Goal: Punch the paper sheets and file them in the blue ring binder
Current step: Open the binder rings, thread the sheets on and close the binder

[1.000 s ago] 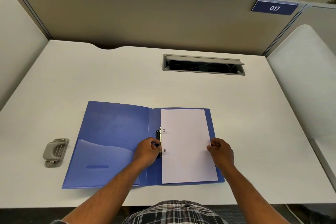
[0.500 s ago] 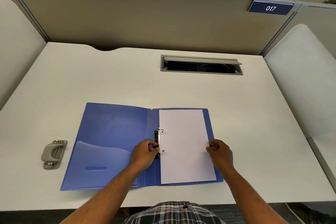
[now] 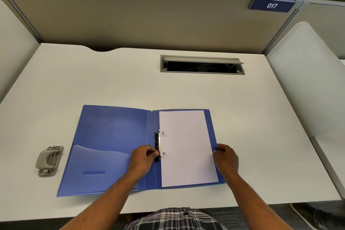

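1 binder (image 3: 112, 136), 1 paper stack (image 3: 186, 147), 2 rings (image 3: 163, 132), 1 punch (image 3: 49, 160).

One head-worn wide-angle camera looks forward and steeply down over the white desk (image 3: 112, 84). The partition (image 3: 149, 17) stands at twelve o'clock, seemingly bowed by the lens.

White table (image 3: 112, 80), open blue ring binder (image 3: 112, 136) flat near its front edge, grey hole punch (image 3: 49, 160) near the left edge, cable tray (image 3: 202, 65) recessed toward the back edge
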